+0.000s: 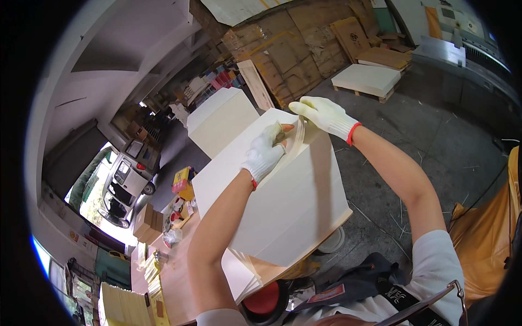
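Observation:
In front of me stands a tall stack of white sheets [288, 212], seen at its near side. At its top near edge, a thin sheaf of white sheets [298, 136] bends upward from the rest. My right hand [326, 115], in a white knitted glove with a red cuff, pinches this sheaf at its far right corner. My left hand [263, 151] wears a matching glove with some fingertips bare. It rests on the stack's top, fingers apart, fingertips against the bent sheets.
Behind stands another white stack [223, 117]. To the left, a pinkish table [176, 277] bears cardboard boxes [148, 224] and small items. A low pallet with white sheets [367, 80] lies at the far right, by brown cardboard [288, 49]. Orange sheeting [484, 217] hangs at right.

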Motion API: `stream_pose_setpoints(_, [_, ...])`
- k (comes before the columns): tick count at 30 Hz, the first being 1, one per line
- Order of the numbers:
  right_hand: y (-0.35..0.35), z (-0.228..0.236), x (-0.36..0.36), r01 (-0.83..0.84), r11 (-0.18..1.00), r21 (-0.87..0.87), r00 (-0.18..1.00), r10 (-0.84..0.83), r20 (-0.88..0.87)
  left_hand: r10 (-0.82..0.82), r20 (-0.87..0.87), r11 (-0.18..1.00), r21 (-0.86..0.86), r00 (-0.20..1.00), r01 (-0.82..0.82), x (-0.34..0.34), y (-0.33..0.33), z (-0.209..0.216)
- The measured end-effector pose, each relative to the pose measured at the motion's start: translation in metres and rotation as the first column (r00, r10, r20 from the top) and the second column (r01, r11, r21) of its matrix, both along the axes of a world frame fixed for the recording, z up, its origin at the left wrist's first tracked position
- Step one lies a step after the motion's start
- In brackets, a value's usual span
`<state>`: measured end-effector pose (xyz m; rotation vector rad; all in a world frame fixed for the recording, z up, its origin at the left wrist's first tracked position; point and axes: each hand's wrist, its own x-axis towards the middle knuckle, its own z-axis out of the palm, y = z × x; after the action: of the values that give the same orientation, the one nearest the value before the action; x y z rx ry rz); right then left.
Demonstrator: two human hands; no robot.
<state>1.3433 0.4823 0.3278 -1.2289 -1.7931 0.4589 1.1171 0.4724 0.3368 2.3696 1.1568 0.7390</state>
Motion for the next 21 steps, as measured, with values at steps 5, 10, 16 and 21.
stream_pose_setpoints(5, [-0.003, -0.019, -0.003, 0.035, 0.999, 0.042, 0.979, -0.026, -0.201, -0.063, 0.173, 0.993, -0.090, 0.983, 0.080, 0.000, 0.007, 0.000])
stream_pose_setpoints(10, [-0.008, -0.026, -0.003, 0.085, 0.993, 0.078, 0.970, -0.064, -0.233, -0.020, 0.080, 0.992, -0.126, 0.997, 0.030, 0.009, -0.002, 0.004])
stream_pose_setpoints(16, [-0.007, -0.028, -0.006, 0.085, 0.992, 0.095, 0.967, -0.059, -0.246, -0.073, 0.114, 0.997, -0.020, 0.991, 0.076, 0.002, 0.006, -0.003])
stream_pose_setpoints(21, [-0.009, -0.032, -0.006, 0.130, 0.985, 0.115, 0.973, -0.105, -0.205, -0.019, 0.244, 0.997, 0.081, 0.969, -0.001, 0.010, -0.008, 0.000])
